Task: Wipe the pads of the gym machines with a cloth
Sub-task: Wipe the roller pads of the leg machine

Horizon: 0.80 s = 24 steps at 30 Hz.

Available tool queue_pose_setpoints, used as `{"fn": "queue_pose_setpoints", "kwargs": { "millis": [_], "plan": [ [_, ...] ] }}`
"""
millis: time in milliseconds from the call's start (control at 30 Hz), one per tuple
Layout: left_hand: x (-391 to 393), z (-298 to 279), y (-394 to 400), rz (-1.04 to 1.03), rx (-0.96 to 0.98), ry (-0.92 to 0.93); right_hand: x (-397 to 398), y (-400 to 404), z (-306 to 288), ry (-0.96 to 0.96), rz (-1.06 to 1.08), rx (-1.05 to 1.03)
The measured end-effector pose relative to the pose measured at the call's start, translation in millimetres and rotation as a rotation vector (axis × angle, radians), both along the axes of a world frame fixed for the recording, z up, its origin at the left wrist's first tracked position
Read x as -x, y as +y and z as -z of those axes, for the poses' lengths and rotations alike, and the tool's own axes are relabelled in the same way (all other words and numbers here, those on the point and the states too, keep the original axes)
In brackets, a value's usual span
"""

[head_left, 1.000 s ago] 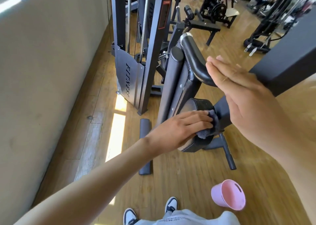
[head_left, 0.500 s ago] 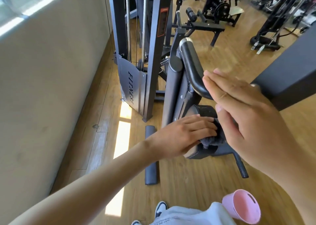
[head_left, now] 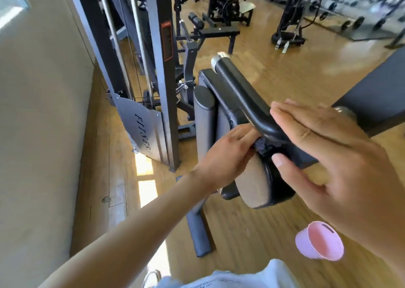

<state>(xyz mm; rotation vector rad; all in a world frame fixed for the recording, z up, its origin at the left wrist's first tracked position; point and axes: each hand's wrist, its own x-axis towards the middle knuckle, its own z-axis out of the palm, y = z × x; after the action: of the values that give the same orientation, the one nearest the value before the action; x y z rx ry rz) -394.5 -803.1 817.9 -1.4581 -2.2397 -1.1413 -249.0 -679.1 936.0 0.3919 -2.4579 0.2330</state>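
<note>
We count two hands, one cloth, one pink cup and one machine close in front of us, with several more machines blurred across the wooden floor point(head_left: 252, 233) farther off.

Our left hand point(head_left: 228, 156) is curled around the dark cloth point(head_left: 262, 145), fingers bent over it, and presses it against the upper end of the black pad point(head_left: 276, 184) of the near machine, just under the curved black handle bar point(head_left: 241, 95). Only a small bunch of the cloth shows past the fingers; the rest is hidden by the hand and the bar.

Our right hand point(head_left: 337, 160) is open and nearly flat, fingers straight and close together, thumb held apart below them. It holds nothing. Its fingertips lie at the bend of the handle bar, though we cannot tell whether they touch it or only hover in front.

The pink cup point(head_left: 320, 244) sits lower right, near our pale clothing. A grey weight-stack frame point(head_left: 162, 68) stands by the wall point(head_left: 39, 112) on the left.
</note>
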Motion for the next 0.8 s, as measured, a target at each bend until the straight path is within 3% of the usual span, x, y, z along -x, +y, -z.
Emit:
{"fn": "queue_pose_setpoints", "kwargs": {
  "millis": [133,267,467,633,800],
  "plan": [
    [-7.7,7.4,-5.6,0.360,0.023,0.147,-16.0,-36.3,1.8,-0.072,0.234,0.057],
    [-5.6,11.7,-5.1,0.502,-0.028,0.167,-27.2,-67.5,6.1,-0.099,0.450,0.049],
    [-17.0,23.0,-8.1,0.387,-0.063,0.012,-33.0,-91.9,-4.9,-0.218,0.642,0.119],
    [-63.0,33.8,-9.2,0.720,-0.062,0.202,-38.0,-105.9,-9.8,-0.250,0.739,0.051],
    [-42.8,37.0,-15.3,0.502,-0.181,0.092,-42.5,-113.1,-9.2,-0.295,0.786,-0.028]
  ]
}}
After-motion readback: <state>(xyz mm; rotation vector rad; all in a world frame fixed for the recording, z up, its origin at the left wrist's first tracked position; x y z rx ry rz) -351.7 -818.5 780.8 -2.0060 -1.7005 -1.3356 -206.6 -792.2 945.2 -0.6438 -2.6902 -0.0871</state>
